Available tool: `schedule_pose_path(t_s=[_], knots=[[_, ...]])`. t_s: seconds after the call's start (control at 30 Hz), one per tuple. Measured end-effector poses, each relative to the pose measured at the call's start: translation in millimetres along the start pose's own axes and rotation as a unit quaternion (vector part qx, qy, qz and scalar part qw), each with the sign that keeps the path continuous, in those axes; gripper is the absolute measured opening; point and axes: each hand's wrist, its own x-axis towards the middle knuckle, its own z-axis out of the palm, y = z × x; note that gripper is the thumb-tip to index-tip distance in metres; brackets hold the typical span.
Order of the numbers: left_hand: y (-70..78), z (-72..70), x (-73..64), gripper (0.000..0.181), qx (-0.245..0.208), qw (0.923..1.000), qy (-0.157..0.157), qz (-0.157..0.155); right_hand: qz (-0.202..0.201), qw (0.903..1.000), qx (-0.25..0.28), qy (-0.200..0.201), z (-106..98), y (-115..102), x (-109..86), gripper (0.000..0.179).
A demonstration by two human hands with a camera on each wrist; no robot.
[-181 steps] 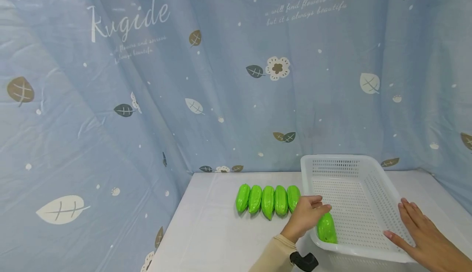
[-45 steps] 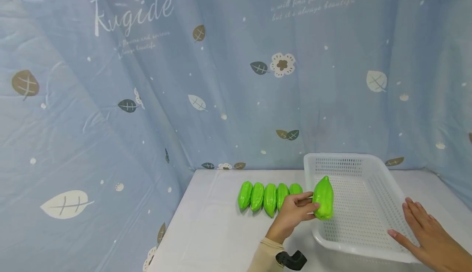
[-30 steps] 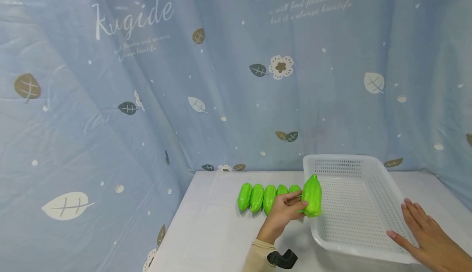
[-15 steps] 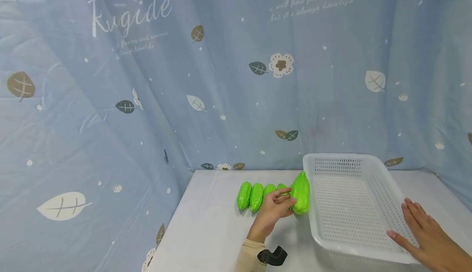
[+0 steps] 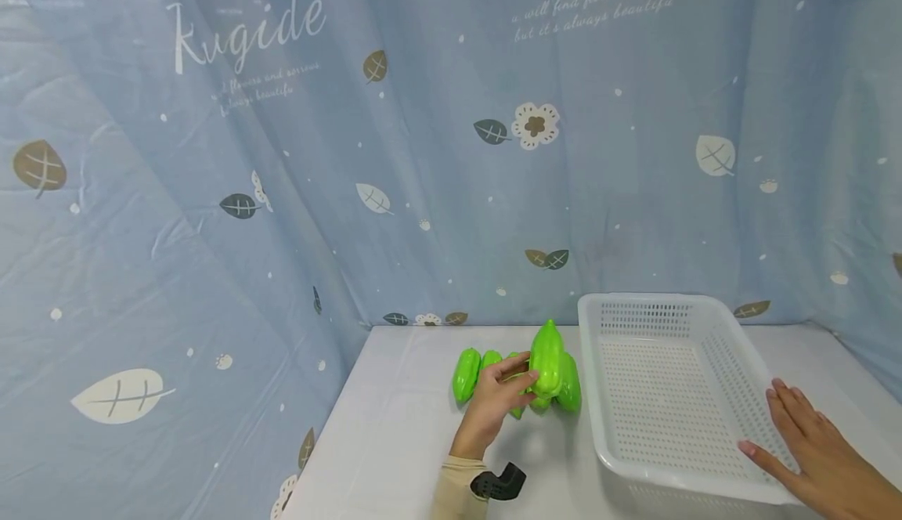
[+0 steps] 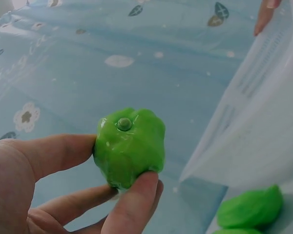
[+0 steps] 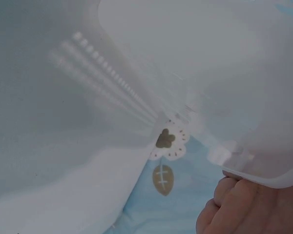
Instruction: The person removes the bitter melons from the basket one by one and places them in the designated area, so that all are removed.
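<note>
In the head view my left hand [image 5: 493, 399] pinches a glossy green, ridged fruit [image 5: 546, 359] with a pointed tip, raised above the right end of a row of similar green fruits [image 5: 466, 375] on the table. Up close in the left wrist view, thumb and fingertips press the sides of the held fruit [image 6: 132, 151], its stubby stem end facing the camera. The held fruit and my hand partly cover the row. My right hand [image 5: 810, 445], fingers straight, lies along the right side of a white perforated basket [image 5: 599, 426]; the right wrist view shows its fingers at the basket rim [image 7: 278, 181].
The basket takes up the right part of the white-covered table [image 5: 395, 457], just right of the row. A blue leaf-patterned curtain [image 5: 437, 152] hangs behind and along the left side.
The green fruit, in the basket six seconds ago, has been lifted out by my left hand and carried left, past the basket's left rim to over the row. My right hand stays by the basket.
</note>
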Motion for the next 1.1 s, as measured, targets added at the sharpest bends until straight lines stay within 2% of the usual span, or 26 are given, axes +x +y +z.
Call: schedule_pose_path(t_s=[0.43,0.83,1.1], knots=[[9.4,-39.1,-1.2,0.053,0.021,0.9988,0.038,0.023,-0.002,1.0,-0.004,-0.001,-1.1,-0.6,-0.6,0.108],[19.0,-63.2,1.5,0.053,0.033,0.9972,0.055,0.038,-0.003,1.0,-0.004,0.007,1.7,2.1,-0.4,0.107],[22.2,-81.0,0.6,0.051,0.042,0.9945,0.089,0.037,-0.004,1.0,-0.001,0.008,0.8,0.4,-0.5,0.107]])
